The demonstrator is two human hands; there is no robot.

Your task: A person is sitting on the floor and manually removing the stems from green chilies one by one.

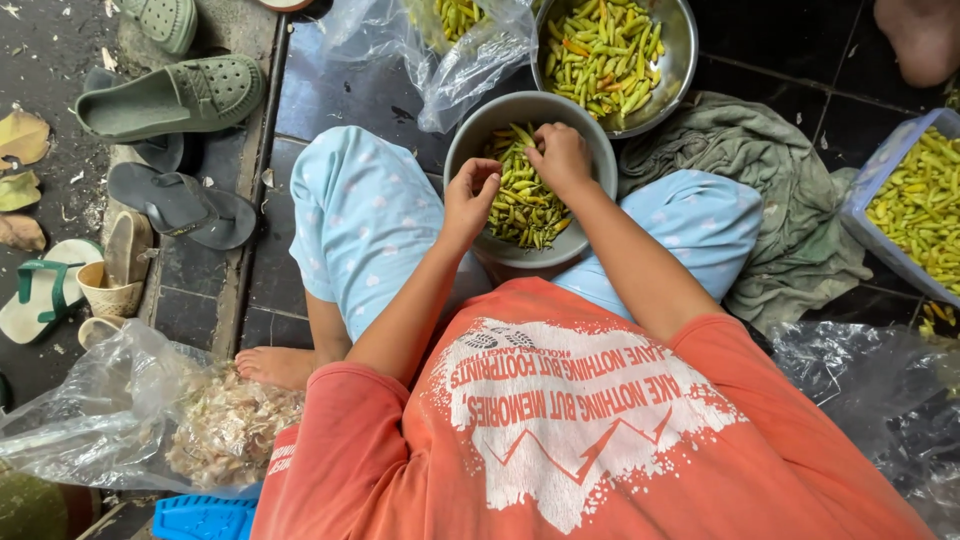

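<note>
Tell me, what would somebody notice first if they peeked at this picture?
Probably the two hands in the middle: the left hand and right hand are picking at green chillies in a grey bowl resting between the person's knees. Just above it sits a shiny metal bowl heaped with more chillies, and green and grey sandals lie at the upper left.

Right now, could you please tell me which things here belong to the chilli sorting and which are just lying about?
In use:
left hand
right hand
grey bowl of green chillies
steel bowl of chillies
blue tray of chillies

Lying about:
green clog
grey flip-flop
grey-green cloth
bag of dry husks
</note>
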